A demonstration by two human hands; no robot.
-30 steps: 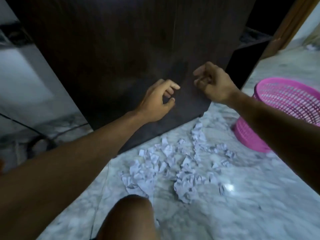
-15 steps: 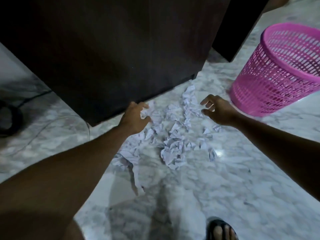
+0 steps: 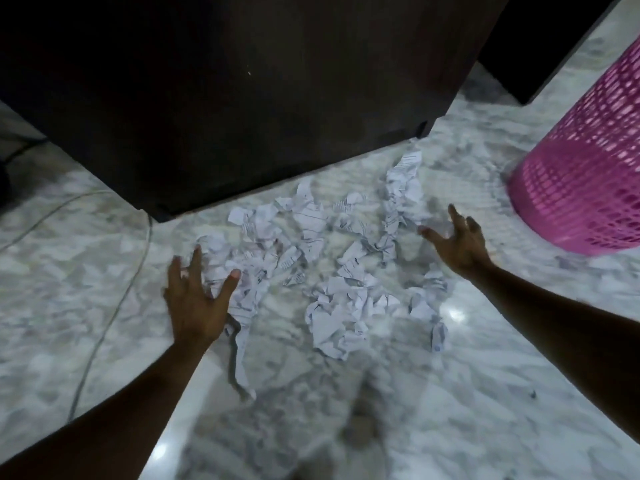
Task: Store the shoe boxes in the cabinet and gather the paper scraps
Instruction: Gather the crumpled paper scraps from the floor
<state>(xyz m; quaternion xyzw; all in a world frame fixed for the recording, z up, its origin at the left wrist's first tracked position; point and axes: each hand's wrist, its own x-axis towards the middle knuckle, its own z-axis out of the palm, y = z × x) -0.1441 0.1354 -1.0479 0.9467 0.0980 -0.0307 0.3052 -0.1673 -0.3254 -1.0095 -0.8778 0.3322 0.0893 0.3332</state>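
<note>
Several crumpled white paper scraps [image 3: 332, 265] lie scattered on the marble floor [image 3: 485, 393] in front of the dark wooden cabinet [image 3: 242, 91], whose doors are closed. My left hand [image 3: 197, 299] is spread with straight fingers at the left edge of the scraps, low over them. My right hand [image 3: 457, 240] is spread too, at the right edge of the pile. Neither hand holds anything. No shoe boxes are in view.
A pink mesh basket [image 3: 585, 168] stands on the floor to the right of the scraps. A thin grey cable [image 3: 114, 299] runs across the floor on the left. A second dark panel [image 3: 540, 46] stands behind the basket.
Both hands came down from the cabinet front to the floor and their fingers opened wide on either side of the scraps. The view tilted downward and moved closer.
</note>
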